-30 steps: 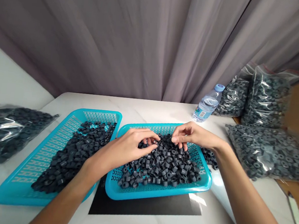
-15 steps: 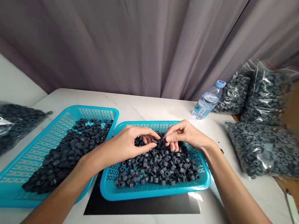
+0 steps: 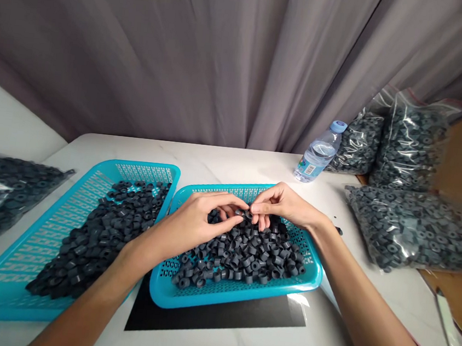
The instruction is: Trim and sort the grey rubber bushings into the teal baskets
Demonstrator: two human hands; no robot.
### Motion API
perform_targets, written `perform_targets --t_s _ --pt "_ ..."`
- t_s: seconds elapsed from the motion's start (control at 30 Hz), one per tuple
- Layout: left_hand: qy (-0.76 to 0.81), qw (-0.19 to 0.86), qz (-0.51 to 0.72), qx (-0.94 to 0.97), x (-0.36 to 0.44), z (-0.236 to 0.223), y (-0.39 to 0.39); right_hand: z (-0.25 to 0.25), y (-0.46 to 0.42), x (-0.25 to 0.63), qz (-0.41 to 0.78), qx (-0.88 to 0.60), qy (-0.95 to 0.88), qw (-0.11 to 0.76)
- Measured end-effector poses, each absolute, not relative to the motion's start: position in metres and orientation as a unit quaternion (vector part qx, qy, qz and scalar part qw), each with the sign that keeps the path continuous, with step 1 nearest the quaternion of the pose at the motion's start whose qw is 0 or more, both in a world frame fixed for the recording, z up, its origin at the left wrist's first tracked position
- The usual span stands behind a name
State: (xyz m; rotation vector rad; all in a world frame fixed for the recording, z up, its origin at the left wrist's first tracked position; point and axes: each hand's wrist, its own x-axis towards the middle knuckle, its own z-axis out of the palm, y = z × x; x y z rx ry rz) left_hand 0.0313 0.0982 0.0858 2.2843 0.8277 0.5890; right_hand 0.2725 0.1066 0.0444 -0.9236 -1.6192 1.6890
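My left hand (image 3: 205, 214) is above the right-hand blue basket (image 3: 234, 301), its thumb and forefinger closed around a small dark grey plastic ring (image 3: 240, 213). Facing it, my right hand (image 3: 283, 205) pinches another small dark piece (image 3: 248, 214) by its fingertips. The two pieces are close together; whether they touch is hard to tell. Below both hands, a heap of short dark grey plastic rings (image 3: 242, 257) fills much of the basket, several showing a hole through the middle.
Another blue basket (image 3: 5, 312) with similar pieces (image 3: 100, 236) stands at left. Filled clear bags lie at far left (image 3: 9, 194) and right (image 3: 415, 231), with more standing behind (image 3: 410, 142). A water bottle (image 3: 319, 155) stands at the back. A black sheet (image 3: 215, 320) lies under the right-hand basket.
My right hand has moved slightly left, bringing its fingertips against or very near those of my left hand. The whole view has shifted a little.
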Motion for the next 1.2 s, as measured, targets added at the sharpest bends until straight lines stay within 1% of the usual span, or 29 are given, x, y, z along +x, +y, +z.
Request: perform_targets --t_s 0.33,0.47,0.6,0.7,0.83,0.93,1.0,1.1,1.2 --pt "0.343 0.331 0.220 0.851 0.035 0.084 0.096 0.041 0.106 0.267 0.624 -0.333 -0.628 0.324" --pt "0.361 0.309 0.213 0.854 0.035 0.087 0.096 0.042 0.105 0.265 0.614 -0.337 -0.636 0.322" --pt "0.392 0.269 0.180 0.861 0.024 0.098 0.100 0.047 0.106 0.268 0.587 -0.361 -0.630 0.358" --pt "0.437 0.232 0.120 0.861 0.004 0.115 0.107 0.050 0.108 0.278 0.534 -0.397 -0.629 0.401" --pt "0.513 0.204 0.057 0.832 -0.032 0.136 0.117 0.046 0.117 0.293 0.393 -0.471 -0.638 0.466" --pt "0.550 0.200 0.028 0.810 -0.056 0.139 0.123 0.037 0.123 0.294 0.308 -0.501 -0.630 0.507" --pt "0.559 0.207 0.012 0.803 -0.069 0.136 0.125 0.032 0.124 0.290 0.286 -0.502 -0.637 0.510" --pt "0.566 0.218 -0.005 0.795 -0.080 0.128 0.127 0.030 0.124 0.285 0.267 -0.501 -0.666 0.484" --pt "0.568 0.194 -0.008 0.800 -0.083 0.123 0.131 0.031 0.123 0.283 0.248 -0.504 -0.683 0.468"
